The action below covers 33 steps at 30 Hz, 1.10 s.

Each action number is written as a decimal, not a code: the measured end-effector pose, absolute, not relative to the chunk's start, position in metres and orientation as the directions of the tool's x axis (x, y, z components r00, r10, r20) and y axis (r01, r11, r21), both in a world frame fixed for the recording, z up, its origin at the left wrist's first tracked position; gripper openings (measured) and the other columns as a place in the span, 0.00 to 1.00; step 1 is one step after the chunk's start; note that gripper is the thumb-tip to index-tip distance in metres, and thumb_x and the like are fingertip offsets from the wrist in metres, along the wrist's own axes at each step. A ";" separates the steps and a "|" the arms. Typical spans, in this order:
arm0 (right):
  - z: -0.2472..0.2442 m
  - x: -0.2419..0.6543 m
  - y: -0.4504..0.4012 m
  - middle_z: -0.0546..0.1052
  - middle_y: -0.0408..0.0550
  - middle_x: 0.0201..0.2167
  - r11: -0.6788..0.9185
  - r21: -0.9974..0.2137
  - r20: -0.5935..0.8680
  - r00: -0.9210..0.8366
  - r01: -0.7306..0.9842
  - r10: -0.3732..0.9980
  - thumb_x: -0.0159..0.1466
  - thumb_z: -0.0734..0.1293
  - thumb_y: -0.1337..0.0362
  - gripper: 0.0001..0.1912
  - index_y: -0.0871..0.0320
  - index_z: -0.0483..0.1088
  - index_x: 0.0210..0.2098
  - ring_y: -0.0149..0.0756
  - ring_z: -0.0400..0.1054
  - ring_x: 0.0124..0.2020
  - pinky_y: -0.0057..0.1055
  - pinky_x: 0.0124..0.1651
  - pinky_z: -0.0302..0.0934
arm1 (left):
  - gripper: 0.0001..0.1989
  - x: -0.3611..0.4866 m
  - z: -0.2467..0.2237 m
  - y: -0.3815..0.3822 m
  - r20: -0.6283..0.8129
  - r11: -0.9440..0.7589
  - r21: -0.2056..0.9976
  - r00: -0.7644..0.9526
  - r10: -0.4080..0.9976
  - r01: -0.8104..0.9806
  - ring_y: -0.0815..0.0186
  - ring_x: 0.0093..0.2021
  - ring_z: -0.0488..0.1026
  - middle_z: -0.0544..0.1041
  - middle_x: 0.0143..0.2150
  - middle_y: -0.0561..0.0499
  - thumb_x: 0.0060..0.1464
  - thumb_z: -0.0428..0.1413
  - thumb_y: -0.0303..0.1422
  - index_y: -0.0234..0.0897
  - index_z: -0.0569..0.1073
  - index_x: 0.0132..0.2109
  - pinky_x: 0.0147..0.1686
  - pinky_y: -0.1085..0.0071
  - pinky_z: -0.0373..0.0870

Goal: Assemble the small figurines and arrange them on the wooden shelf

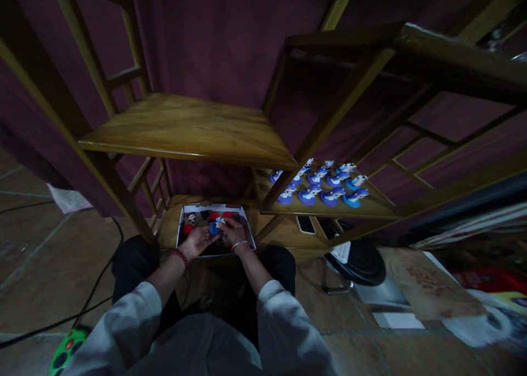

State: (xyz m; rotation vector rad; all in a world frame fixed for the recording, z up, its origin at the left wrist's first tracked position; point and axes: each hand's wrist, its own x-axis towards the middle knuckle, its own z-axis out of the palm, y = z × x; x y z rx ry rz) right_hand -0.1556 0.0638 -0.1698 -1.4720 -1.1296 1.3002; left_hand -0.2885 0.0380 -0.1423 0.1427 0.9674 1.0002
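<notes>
Over the open, shallow white cardboard box (231,207), both bare hands are meeting around a small figurine with a round blue base and a pale, blue-topped body (214,228). The left hand (196,241), wearing a dark red beaded bracelet (180,257), is turning its palm partly upward; its thumb and fingers are loosely grasping the figurine, the blue base resting at their tips. The right hand (233,231), wearing a pale bracelet (239,244), is reaching from the opposite side, its fingers bending onto the figurine's pale upper part. Exactly where each right fingertip is pressing, I cannot tell, as it is too small and dim.

Inside the box, beneath and around the hands, bright red pieces (188,229) and a small white-faced figure (191,218) are lying. Under the box, a varnished brown wooden board (168,218) is supporting it; above the box, a broad brown wooden shelf (193,129) is overhanging. Right of the box and higher up, blue-and-purple figurines on round bases (309,194) are standing in rows. Beyond the box's right side, a black-screened phone with a white edge (306,224) is lying flat.
</notes>
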 end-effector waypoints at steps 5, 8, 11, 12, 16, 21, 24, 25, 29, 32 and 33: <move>-0.175 -0.157 0.065 0.77 0.46 0.34 -0.212 -0.972 -0.208 0.044 0.102 0.977 0.45 0.70 0.58 0.21 0.59 0.73 0.38 0.35 0.70 0.34 0.29 0.37 0.65 | 0.10 -0.288 -0.141 0.038 -0.621 0.561 0.503 0.176 0.764 -0.658 0.69 0.30 0.74 0.76 0.28 0.47 0.53 0.46 0.21 0.30 0.71 0.31 0.39 0.70 0.71; -0.176 -0.157 0.066 0.77 0.47 0.34 -0.216 -0.970 -0.213 0.042 0.106 0.976 0.45 0.69 0.58 0.22 0.59 0.73 0.38 0.35 0.70 0.35 0.30 0.38 0.65 | 0.10 -0.289 -0.142 0.038 -0.615 0.557 0.497 0.182 0.767 -0.666 0.69 0.30 0.74 0.76 0.28 0.46 0.53 0.45 0.21 0.29 0.71 0.31 0.40 0.70 0.71; -0.176 -0.158 0.066 0.77 0.48 0.35 -0.218 -0.970 -0.214 0.043 0.108 0.976 0.45 0.69 0.58 0.22 0.60 0.73 0.39 0.35 0.70 0.35 0.29 0.38 0.65 | 0.12 -0.289 -0.143 0.038 -0.606 0.551 0.491 0.189 0.773 -0.675 0.69 0.30 0.74 0.75 0.28 0.45 0.53 0.44 0.20 0.29 0.71 0.30 0.41 0.69 0.71; -0.176 -0.158 0.066 0.77 0.48 0.35 -0.217 -0.970 -0.213 0.043 0.107 0.976 0.45 0.69 0.58 0.22 0.60 0.73 0.39 0.35 0.70 0.35 0.29 0.38 0.65 | 0.12 -0.289 -0.143 0.038 -0.607 0.548 0.489 0.186 0.772 -0.678 0.69 0.30 0.74 0.75 0.27 0.45 0.53 0.43 0.20 0.29 0.71 0.30 0.41 0.69 0.71; -0.173 -0.160 0.065 0.77 0.47 0.36 -0.218 -0.967 -0.214 0.044 0.129 0.976 0.46 0.69 0.57 0.23 0.59 0.72 0.40 0.35 0.70 0.35 0.29 0.37 0.65 | 0.12 -0.290 -0.142 0.038 -0.608 0.530 0.481 0.170 0.775 -0.698 0.69 0.29 0.73 0.75 0.26 0.46 0.53 0.44 0.20 0.30 0.70 0.29 0.42 0.67 0.70; -0.165 -0.159 0.064 0.77 0.47 0.37 -0.208 -0.958 -0.200 0.058 0.196 0.978 0.47 0.68 0.56 0.22 0.59 0.73 0.40 0.35 0.70 0.37 0.30 0.40 0.64 | 0.11 -0.291 -0.145 0.039 -0.601 0.520 0.459 0.179 0.779 -0.720 0.68 0.30 0.73 0.76 0.27 0.46 0.52 0.44 0.19 0.30 0.70 0.30 0.43 0.66 0.70; -0.165 -0.158 0.065 0.77 0.46 0.35 -0.173 -0.960 -0.170 0.035 0.219 0.985 0.48 0.67 0.56 0.19 0.58 0.74 0.38 0.35 0.70 0.36 0.30 0.40 0.64 | 0.12 -0.291 -0.147 0.040 -0.594 0.522 0.456 0.191 0.781 -0.721 0.69 0.30 0.73 0.76 0.28 0.46 0.52 0.44 0.19 0.30 0.71 0.30 0.43 0.67 0.70; -0.165 -0.158 0.065 0.77 0.46 0.34 -0.161 -0.962 -0.159 0.027 0.220 0.987 0.49 0.67 0.56 0.18 0.58 0.74 0.38 0.34 0.70 0.35 0.30 0.40 0.64 | 0.12 -0.291 -0.147 0.040 -0.591 0.524 0.455 0.196 0.783 -0.720 0.69 0.31 0.73 0.76 0.28 0.46 0.52 0.44 0.19 0.30 0.71 0.30 0.43 0.67 0.70; -0.165 -0.159 0.065 0.77 0.46 0.33 -0.136 -0.967 -0.133 0.026 0.215 0.991 0.49 0.67 0.58 0.17 0.58 0.74 0.37 0.34 0.70 0.36 0.29 0.42 0.63 | 0.10 -0.291 -0.147 0.040 -0.585 0.526 0.447 0.208 0.784 -0.724 0.70 0.32 0.74 0.76 0.30 0.47 0.53 0.45 0.19 0.30 0.71 0.32 0.43 0.68 0.71; -0.161 -0.158 0.064 0.77 0.46 0.34 -0.131 -0.964 -0.129 0.026 0.232 0.991 0.50 0.66 0.58 0.17 0.58 0.74 0.38 0.35 0.70 0.36 0.30 0.42 0.63 | 0.09 -0.291 -0.148 0.040 -0.576 0.522 0.438 0.217 0.788 -0.732 0.70 0.33 0.74 0.76 0.31 0.47 0.53 0.47 0.20 0.29 0.71 0.32 0.44 0.68 0.70; -0.159 -0.158 0.064 0.77 0.46 0.35 -0.125 -0.963 -0.123 0.022 0.239 0.992 0.51 0.66 0.58 0.17 0.58 0.73 0.38 0.35 0.70 0.37 0.30 0.42 0.63 | 0.08 -0.290 -0.149 0.040 -0.572 0.518 0.438 0.217 0.791 -0.735 0.69 0.33 0.74 0.76 0.31 0.47 0.53 0.47 0.20 0.29 0.71 0.32 0.44 0.68 0.70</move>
